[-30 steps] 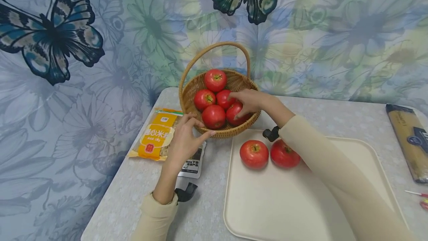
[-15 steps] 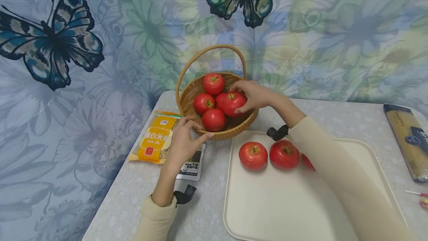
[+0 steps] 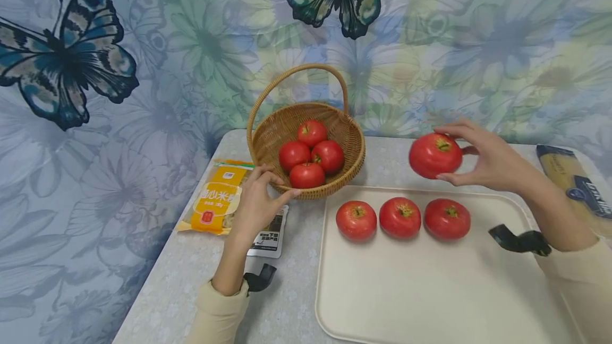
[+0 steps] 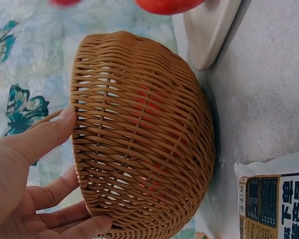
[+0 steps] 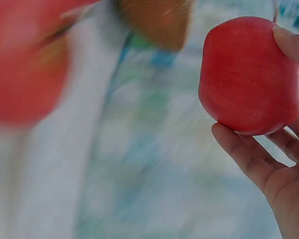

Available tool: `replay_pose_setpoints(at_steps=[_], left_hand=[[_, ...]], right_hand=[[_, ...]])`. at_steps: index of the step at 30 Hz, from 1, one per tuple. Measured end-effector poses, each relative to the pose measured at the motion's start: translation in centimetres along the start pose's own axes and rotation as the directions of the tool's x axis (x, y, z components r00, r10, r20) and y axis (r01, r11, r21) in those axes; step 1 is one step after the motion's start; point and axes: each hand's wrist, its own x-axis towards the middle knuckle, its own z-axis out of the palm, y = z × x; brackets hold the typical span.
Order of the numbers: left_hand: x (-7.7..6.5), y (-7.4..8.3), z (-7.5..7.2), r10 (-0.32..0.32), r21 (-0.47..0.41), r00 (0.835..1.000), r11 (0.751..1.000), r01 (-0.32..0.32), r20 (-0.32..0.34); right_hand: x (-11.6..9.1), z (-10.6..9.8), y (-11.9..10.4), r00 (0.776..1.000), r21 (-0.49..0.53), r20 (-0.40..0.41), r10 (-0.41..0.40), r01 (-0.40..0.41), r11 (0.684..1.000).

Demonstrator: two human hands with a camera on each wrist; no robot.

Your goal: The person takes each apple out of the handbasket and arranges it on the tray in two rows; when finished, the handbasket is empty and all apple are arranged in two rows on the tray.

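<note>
My right hand [image 3: 494,161] grips a red apple [image 3: 434,157], raised over the back right part of the cream tray [image 3: 406,291]. Thumb and fingers lie round the apple's side in the right wrist view. A wicker basket [image 3: 270,127] with a tall handle stands at the back, with several red apples [image 3: 307,175] inside. At its front left rim my left hand [image 3: 258,203] holds on; the left wrist view has the thumb and fingertips at the edge of the basket wall [image 4: 139,134]. Three apples [image 3: 400,217] form a row along the tray's back edge.
Left of the basket lie a yellow food bag [image 3: 217,198] and a white-and-black packet [image 3: 270,238], partly under the left hand. A long pack of noodles [image 3: 574,185] lies at the far right, behind the right forearm. A patterned cloth [image 3: 373,84] hangs behind the table.
My right hand has lifted an apple from the basket and carried it right, over the tray. The remaining apples in the basket have shifted. My left hand stays at the rim.
</note>
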Motion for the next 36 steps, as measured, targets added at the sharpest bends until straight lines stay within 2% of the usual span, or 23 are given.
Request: replay_pose_setpoints(at_steps=[3, 7, 10, 12, 13, 19, 30, 33, 36], left_hand=[[0.1, 0.1, 0.0, 0.001, 0.004, 1.000, 1.000, -0.001, 0.000], [0.0, 0.0, 0.0, -0.002, 0.000, 1.000, 1.000, 0.002, 0.004], [0.0, -0.1, -0.1, -0.001, 0.004, 1.000, 1.000, 0.001, 0.002], [-0.1, -0.2, -0.2, -0.003, 0.007, 1.000, 1.000, 0.003, -0.002], [-0.1, -0.2, -0.2, -0.004, 0.007, 1.000, 1.000, 0.004, -0.004], [-0.2, -0.3, -0.2, -0.001, -0.005, 1.000, 1.000, 0.001, -0.006], [-0.2, -0.4, -0.2, 0.002, 0.004, 1.000, 1.000, -0.002, -0.002], [-0.1, -0.3, -0.2, 0.009, 0.005, 1.000, 1.000, -0.009, 0.003], [0.0, -0.1, -0.2, 0.011, 0.002, 1.000, 1.000, -0.011, 0.007]], right_hand=[[-4.7, -0.4, 2.6, 0.991, -0.025, -0.013, 0.130, -0.130, 0.991], [-10.2, 0.2, 5.2, 0.950, -0.038, 0.013, 0.312, -0.311, 0.950], [-12.9, 1.3, 6.3, 0.918, -0.045, 0.057, 0.393, -0.391, 0.919], [-13.9, 1.9, 6.7, 0.908, -0.039, 0.076, 0.411, -0.409, 0.912], [-14.2, 2.2, 6.9, 0.911, -0.036, 0.074, 0.406, -0.405, 0.914], [-15.2, 3.3, 7.1, 0.936, -0.015, 0.057, 0.348, -0.348, 0.937], [-14.7, 3.2, 6.4, 0.954, -0.090, 0.085, 0.288, -0.280, 0.956], [-13.5, 2.8, 5.9, 0.969, -0.103, 0.072, 0.238, -0.230, 0.968], [-10.6, 2.2, 4.4, 0.984, -0.114, 0.059, 0.166, -0.158, 0.981]])
